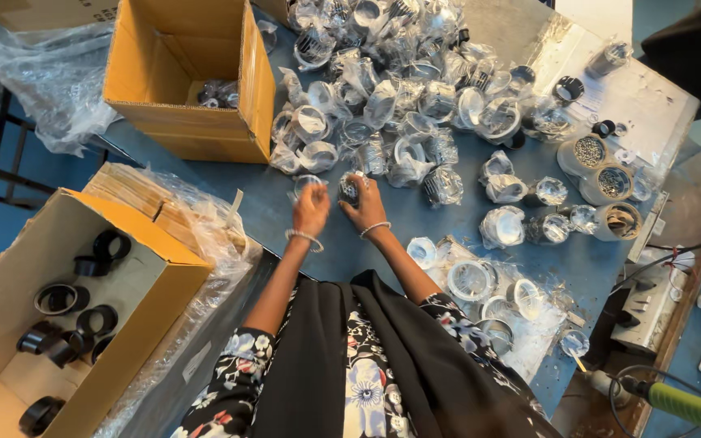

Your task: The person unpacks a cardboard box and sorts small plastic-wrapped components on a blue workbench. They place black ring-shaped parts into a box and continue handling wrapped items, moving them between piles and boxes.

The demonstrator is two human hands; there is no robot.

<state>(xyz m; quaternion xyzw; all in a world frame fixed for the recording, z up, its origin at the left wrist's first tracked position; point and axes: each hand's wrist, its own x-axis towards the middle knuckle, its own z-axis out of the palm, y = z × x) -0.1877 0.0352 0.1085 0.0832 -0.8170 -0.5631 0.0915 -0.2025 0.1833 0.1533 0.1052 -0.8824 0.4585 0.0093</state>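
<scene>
Holding items at mid-frame over the blue bench (415, 223): your left hand (311, 209) is closed on a clear plastic bag (306, 185), and your right hand (367, 207) is closed on a small dark round fitting (350, 188); the two hands sit just beside each other.

Upper centre: heap of bagged fittings (391, 89), each round, silvery or dark, in crinkled clear wrap, spreading toward the upper right.

Upper left: open tan carton (184, 77), a few bagged pieces at its bottom; beside it, loose clear plastic sheeting (46, 77).

Lower left: larger open tan carton (66, 312) holding black rings (58, 298), unbagged.

Left of centre: flat tan stack under clear film (168, 207), wedged between the two cartons.

Right: three tape rolls (598, 182), pale, standing on end, two filled with small metal parts.

Lower right of centre: white rings in clear bags (488, 292) lying on the bench edge.

Lower right corner: green-handled tool (687, 405).
</scene>
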